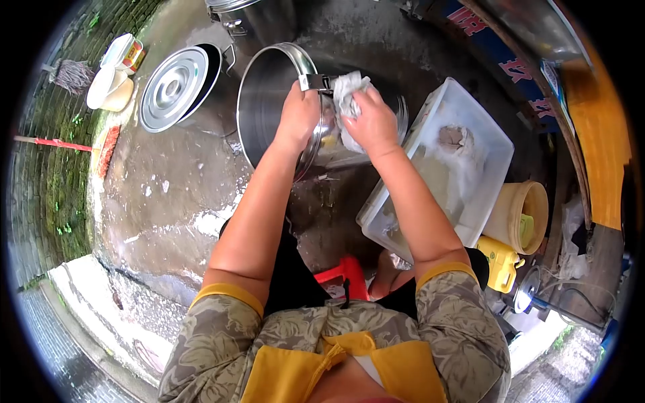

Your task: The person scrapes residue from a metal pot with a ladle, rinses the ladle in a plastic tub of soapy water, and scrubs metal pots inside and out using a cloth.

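A large shiny metal pot (263, 101) is tipped onto its side in front of me, its round mouth facing left. My left hand (299, 115) is closed on the pot's rim beside a metal clasp (316, 82). A crumpled whitish cloth (349, 87) is bunched in my right hand (373, 122), pressed against the pot's outer side near that clasp. To the right of the pot stands a translucent plastic tub (496, 131) of cloudy, sudsy water, with a wet cloth (453, 138) lying in it.
At the left is a pot with a lid (171, 87); another metal pot (265, 23) stands at the back. A beige bucket (496, 213) and a yellow jug (496, 263) are right of me. A red stool (353, 272) is below. The floor (168, 201) is wet.
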### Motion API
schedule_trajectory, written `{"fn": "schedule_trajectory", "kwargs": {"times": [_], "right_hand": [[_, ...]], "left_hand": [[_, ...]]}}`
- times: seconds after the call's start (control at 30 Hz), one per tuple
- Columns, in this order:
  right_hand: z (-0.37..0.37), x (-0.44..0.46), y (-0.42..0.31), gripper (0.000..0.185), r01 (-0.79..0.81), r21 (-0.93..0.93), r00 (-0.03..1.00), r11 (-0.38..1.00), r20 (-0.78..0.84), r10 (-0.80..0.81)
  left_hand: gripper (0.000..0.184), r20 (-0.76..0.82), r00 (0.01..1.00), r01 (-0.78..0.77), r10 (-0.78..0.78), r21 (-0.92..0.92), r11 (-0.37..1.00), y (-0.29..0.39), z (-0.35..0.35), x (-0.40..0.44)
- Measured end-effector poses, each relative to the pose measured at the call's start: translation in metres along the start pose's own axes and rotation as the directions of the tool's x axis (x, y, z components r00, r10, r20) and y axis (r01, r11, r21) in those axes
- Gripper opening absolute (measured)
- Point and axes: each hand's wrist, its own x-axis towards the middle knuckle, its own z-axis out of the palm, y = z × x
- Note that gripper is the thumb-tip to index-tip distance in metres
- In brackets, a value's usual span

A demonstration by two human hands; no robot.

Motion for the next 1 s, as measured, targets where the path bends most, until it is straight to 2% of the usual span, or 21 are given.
{"fn": "schedule_trajectory", "kwargs": {"times": [0.03, 0.07, 0.13, 0.2, 0.23, 0.27, 0.33, 0.37, 0.4, 0.47, 0.5, 0.53, 0.57, 0.6, 0.63, 0.67, 0.73, 0.8, 0.87, 0.9, 1.0], "right_hand": [[0.001, -0.008, 0.005, 0.039, 0.009, 0.012, 1.000, 1.000, 0.002, -0.009], [0.003, -0.015, 0.011, 0.038, 0.018, 0.023, 1.000, 1.000, 0.002, -0.018], [0.019, -0.024, 0.036, 0.036, 0.029, 0.077, 0.999, 0.997, -0.019, -0.028], [0.023, -0.016, 0.044, 0.036, -0.211, 0.483, 0.950, 0.850, -0.103, 0.295], [0.018, -0.016, 0.052, 0.037, -0.299, 0.573, 0.944, 0.763, 0.063, 0.323], [0.016, -0.011, 0.052, 0.037, -0.301, 0.576, 0.944, 0.760, 0.065, 0.325], [0.016, 0.002, 0.055, 0.031, -0.209, 0.536, 0.974, 0.818, 0.185, 0.128], [0.011, 0.009, 0.047, 0.031, -0.240, 0.649, 0.963, 0.722, 0.254, 0.091], [0.006, 0.012, 0.041, 0.031, -0.237, 0.653, 0.964, 0.719, 0.247, 0.094], [-0.001, 0.015, 0.035, 0.030, -0.399, 0.784, 0.913, 0.475, 0.390, 0.124], [0.003, 0.018, 0.039, 0.031, -0.261, 0.710, 0.939, 0.654, 0.345, 0.000], [0.004, 0.022, 0.042, 0.031, -0.267, 0.711, 0.938, 0.650, 0.348, 0.004], [0.000, 0.026, 0.040, 0.031, -0.058, 0.629, 0.943, 0.775, 0.290, -0.165], [-0.003, 0.028, 0.036, 0.030, 0.164, 0.524, 0.906, 0.836, 0.256, -0.338], [-0.002, 0.031, 0.029, 0.030, 0.097, 0.493, 0.934, 0.865, 0.255, -0.251], [0.003, 0.030, 0.024, 0.030, 0.087, 0.503, 0.935, 0.860, 0.258, -0.245], [0.010, 0.030, 0.015, 0.032, 0.188, 0.281, 0.968, 0.941, 0.111, -0.226], [0.007, 0.025, 0.008, 0.035, 0.152, 0.249, 0.977, 0.956, 0.106, -0.183], [0.007, 0.027, 0.010, 0.037, 0.194, 0.176, 0.959, 0.965, 0.172, -0.225], [0.011, 0.024, 0.020, 0.038, 0.244, 0.111, 0.957, 0.963, 0.133, -0.258], [0.017, 0.018, 0.055, 0.038, 0.138, 0.161, 0.986, 0.977, 0.067, -0.150]], "left_hand": [[0.029, -0.084, 0.984, -0.135, 0.157, 0.223, 0.965, -0.016, -0.003, 0.008], [0.030, -0.126, 0.937, -0.241, 0.326, 0.444, 0.863, -0.030, -0.007, 0.017], [0.031, -0.084, 0.945, -0.236, 0.315, 0.488, 0.840, -0.017, -0.010, 0.008], [0.032, -0.037, 0.945, -0.259, 0.325, 0.524, 0.812, -0.009, -0.010, 0.008], [0.032, -0.032, 0.946, -0.256, 0.322, 0.538, 0.803, -0.007, -0.011, 0.009], [0.033, -0.029, 0.951, -0.242, 0.309, 0.555, 0.796, -0.010, -0.013, 0.007], [0.032, -0.003, 0.946, -0.272, 0.324, 0.537, 0.799, -0.019, -0.019, 0.013], [0.030, 0.029, 0.946, -0.293, 0.324, 0.510, 0.808, -0.023, -0.022, 0.016], [0.029, 0.060, 0.942, -0.318, 0.331, 0.481, 0.817, -0.020, -0.022, 0.017], [0.028, 0.058, 0.942, -0.320, 0.332, 0.459, 0.829, -0.018, -0.023, 0.016], [0.030, 0.059, 0.945, -0.313, 0.323, 0.459, 0.832, -0.016, -0.024, 0.017], [0.032, 0.061, 0.950, -0.300, 0.307, 0.460, 0.836, -0.017, -0.027, 0.017], [0.034, 0.083, 0.966, -0.254, 0.245, 0.487, 0.836, -0.012, -0.029, 0.016], [0.036, 0.094, 0.968, -0.248, 0.232, 0.502, 0.829, 0.003, -0.024, 0.006], [0.037, 0.092, 0.970, -0.241, 0.227, 0.524, 0.817, 0.001, -0.026, 0.008], [0.038, 0.089, 0.971, -0.234, 0.223, 0.545, 0.805, 0.000, -0.028, 0.012], [0.039, 0.082, 0.965, -0.251, 0.248, 0.556, 0.793, -0.001, -0.033, 0.018], [0.040, 0.081, 0.959, -0.269, 0.271, 0.562, 0.782, -0.003, -0.037, 0.021], [0.040, 0.044, 0.971, -0.218, 0.234, 0.559, 0.800, -0.004, -0.042, 0.023], [0.042, 0.022, 0.972, -0.206, 0.234, 0.556, 0.805, -0.006, -0.042, 0.023], [0.041, -0.016, 0.965, -0.209, 0.263, 0.562, 0.800, -0.008, -0.046, 0.025]]}}
